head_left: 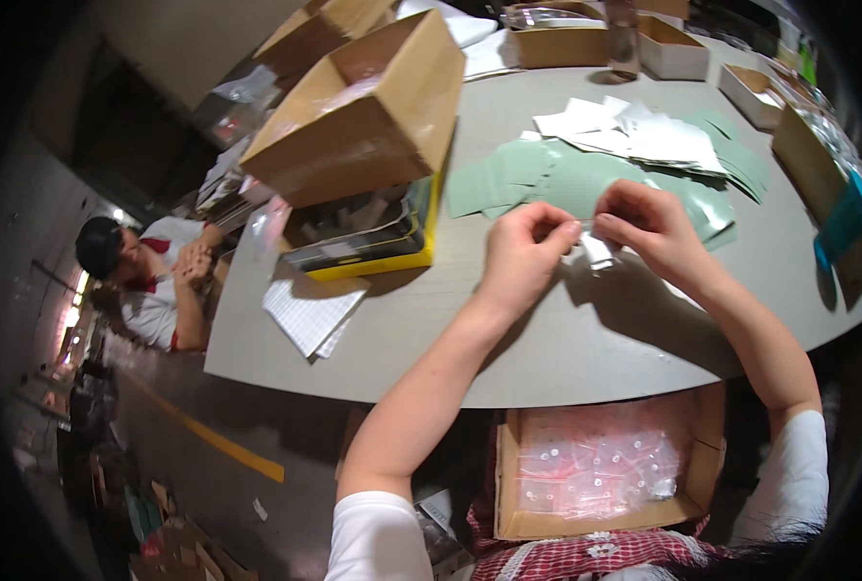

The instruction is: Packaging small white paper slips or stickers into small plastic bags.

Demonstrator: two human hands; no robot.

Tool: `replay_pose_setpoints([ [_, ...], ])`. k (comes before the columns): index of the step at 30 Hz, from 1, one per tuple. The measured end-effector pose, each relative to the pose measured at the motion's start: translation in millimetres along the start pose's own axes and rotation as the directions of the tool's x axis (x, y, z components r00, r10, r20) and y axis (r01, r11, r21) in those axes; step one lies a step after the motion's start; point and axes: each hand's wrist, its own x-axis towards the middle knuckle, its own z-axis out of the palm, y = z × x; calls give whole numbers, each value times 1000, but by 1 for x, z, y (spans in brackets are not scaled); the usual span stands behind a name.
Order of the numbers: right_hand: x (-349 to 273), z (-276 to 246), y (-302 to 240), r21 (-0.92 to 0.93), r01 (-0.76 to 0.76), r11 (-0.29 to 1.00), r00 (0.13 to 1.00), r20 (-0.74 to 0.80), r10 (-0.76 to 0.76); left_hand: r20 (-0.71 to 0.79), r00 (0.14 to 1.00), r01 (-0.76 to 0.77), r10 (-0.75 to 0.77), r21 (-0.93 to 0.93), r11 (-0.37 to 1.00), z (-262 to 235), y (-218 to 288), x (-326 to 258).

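Over the table, my left hand and my right hand are close together, thumb and fingers pinched. At their fingertips is a small, shiny white piece, seemingly folded; its exact kind is too small to tell. Just beyond my hands lie spread pale green sheets, overlapping one another. On top of them rests a loose pile of white paper pieces. An open cardboard box below the table edge, at my lap, holds several clear and pink plastic bags with small round white dots.
Left on the table, a large cardboard box sits tilted on a black and yellow box. White grid paper lies near it. Small boxes and a bottle line the back; a teal object stands right. Another person sits far left.
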Motion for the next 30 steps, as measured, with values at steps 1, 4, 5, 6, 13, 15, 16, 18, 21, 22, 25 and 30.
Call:
replay_pose_setpoints([
  [1,2,2,2,22,-2,1000,1000,3,1,8,1000,12,-12,19,1000,-1,-2,0],
  [4,-1,5,-2,51,-41,998,999,30,39,1,999,-33,33,91,995,0,-1,-1],
  [5,-2,7,-2,37,-59,998,997,56,56,6,998,-60,59,127,990,-1,1,-2],
  [6,-2,8,-2,23,-76,997,994,81,74,4,997,-72,72,134,988,0,3,-3],
  [13,-3,7,-15,43,-264,964,952,174,253,78,994,-94,80,189,978,-2,13,-8],
  [15,-2,5,-14,76,-270,960,948,194,252,118,988,-113,96,149,982,-2,14,-7],
  [16,-2,3,-13,115,-272,955,945,217,244,125,987,-116,98,143,983,-3,15,-7],
  [18,-4,0,-18,116,-296,948,940,209,268,138,984,-130,113,121,984,-3,15,-4],
  [21,1,-4,-18,72,-359,931,902,283,325,56,993,-110,107,49,993,-8,16,-5],
  [22,2,-7,-15,62,-355,933,897,303,321,63,996,-64,61,39,997,-8,20,-6],
  [25,5,-24,-4,50,-308,950,911,305,279,86,995,43,-45,19,999,0,17,1],
  [30,28,-61,0,372,-71,926,997,-7,80,40,981,188,-188,-22,982,-6,6,-2],
])
